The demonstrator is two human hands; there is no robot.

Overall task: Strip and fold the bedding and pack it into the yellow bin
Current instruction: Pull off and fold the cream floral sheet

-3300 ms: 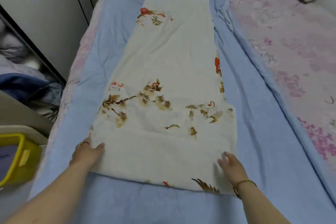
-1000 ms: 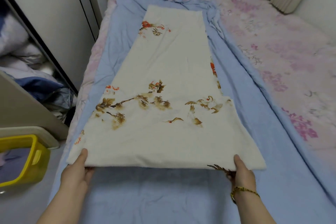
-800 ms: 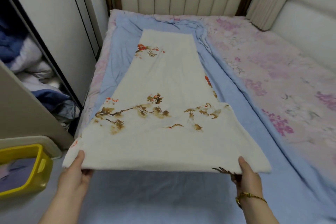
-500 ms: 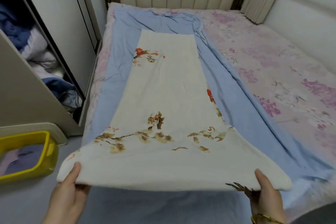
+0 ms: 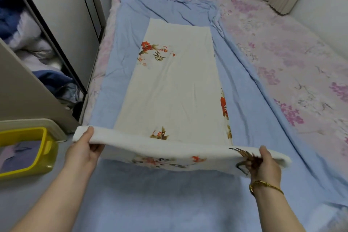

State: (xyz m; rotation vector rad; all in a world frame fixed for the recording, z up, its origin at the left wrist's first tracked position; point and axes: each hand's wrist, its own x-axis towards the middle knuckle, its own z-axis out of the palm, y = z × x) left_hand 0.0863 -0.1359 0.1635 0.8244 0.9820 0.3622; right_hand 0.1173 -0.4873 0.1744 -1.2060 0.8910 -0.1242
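Lower left, the bin (image 5: 48, 156) stands ready. My left hand (image 5: 82, 153) pinches one near corner of the cover (image 5: 173, 90), which lies mid-frame on the sheet (image 5: 244, 100). My right hand (image 5: 265, 165) pinches the other corner, holding the edge raised and level, I judge, for folding up-frame.

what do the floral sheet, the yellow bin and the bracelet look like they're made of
The floral sheet: soft woven cloth, probably cotton, matte; it creases and sags between the left hand and right hand. The yellow bin: moulded plastic, slightly glossy, with a highlight on its rounded wall. The bracelet: gold-coloured metal, shiny; which metal cannot be told.
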